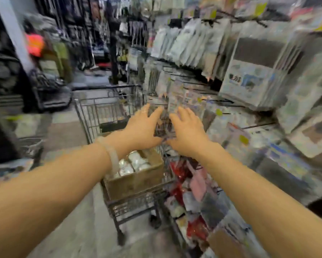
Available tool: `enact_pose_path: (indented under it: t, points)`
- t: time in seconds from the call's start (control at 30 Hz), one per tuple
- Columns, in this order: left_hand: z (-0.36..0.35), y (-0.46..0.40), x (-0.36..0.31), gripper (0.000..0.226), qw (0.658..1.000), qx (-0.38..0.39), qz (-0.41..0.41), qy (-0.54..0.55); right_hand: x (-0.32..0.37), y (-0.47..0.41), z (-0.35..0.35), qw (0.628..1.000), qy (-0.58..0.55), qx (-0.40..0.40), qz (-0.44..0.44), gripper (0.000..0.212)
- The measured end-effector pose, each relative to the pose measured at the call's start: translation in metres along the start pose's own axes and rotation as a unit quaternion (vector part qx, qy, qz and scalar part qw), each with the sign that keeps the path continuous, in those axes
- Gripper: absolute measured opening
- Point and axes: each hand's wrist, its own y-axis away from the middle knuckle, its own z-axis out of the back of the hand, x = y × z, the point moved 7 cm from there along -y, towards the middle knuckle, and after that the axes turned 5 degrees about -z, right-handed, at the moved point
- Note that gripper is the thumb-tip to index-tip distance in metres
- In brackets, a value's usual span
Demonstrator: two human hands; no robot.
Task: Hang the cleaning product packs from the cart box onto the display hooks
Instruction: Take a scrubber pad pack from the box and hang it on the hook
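Note:
Both hands hold one clear cleaning product pack (163,120) upright between them, just above the cart and close to the display on the right. My left hand (142,127) grips its left edge and my right hand (189,131) its right edge. Below my left wrist, a brown cardboard box (137,178) sits in the black wire cart (100,116) with several silvery packs (133,163) in it. Black display hooks (208,98) stick out from the rack just beyond the pack. The frame is blurred, so the pack's hang hole cannot be made out.
The rack on the right is crowded with hanging packs: white ones (186,43) high up, boxed pads (253,75) to the right, red and pink packs (186,175) low down. The aisle floor (76,220) runs left of the cart. Dark racks (11,75) stand at far left.

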Motion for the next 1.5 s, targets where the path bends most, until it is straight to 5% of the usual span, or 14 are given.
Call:
enact_pose_path:
  t: [0.47,0.7,0.83,1.03,1.17,1.5]
  points:
    - [-0.124,-0.070,0.226,0.092,0.967,0.089,0.223,0.090,0.079,-0.225,-0.196,0.982,-0.039,0.150,0.104,0.071]
    - [-0.203,-0.120,0.311,0.084,0.897,0.126,0.370,0.205,0.080,-0.325,-0.303,0.956,-0.068,0.258,0.123,0.065]
    - [-0.267,-0.120,0.347,0.064,0.828,0.115,0.467,0.288,0.077,-0.344,-0.383,0.927,-0.108,0.352,0.073,0.065]
    - [-0.375,-0.111,0.376,0.079,0.745,0.175,0.547,0.340,0.081,-0.336,-0.506,0.854,-0.191,0.484,-0.016,0.047]
    - [-0.429,-0.108,0.391,0.064,0.739,0.195,0.564,0.313,0.100,-0.346,-0.554,0.809,-0.287,0.503,-0.099,0.041]
    - [-0.462,-0.099,0.419,0.080,0.680,0.150,0.630,0.345,0.148,-0.345,-0.650,0.760,-0.361,0.507,-0.185,0.059]
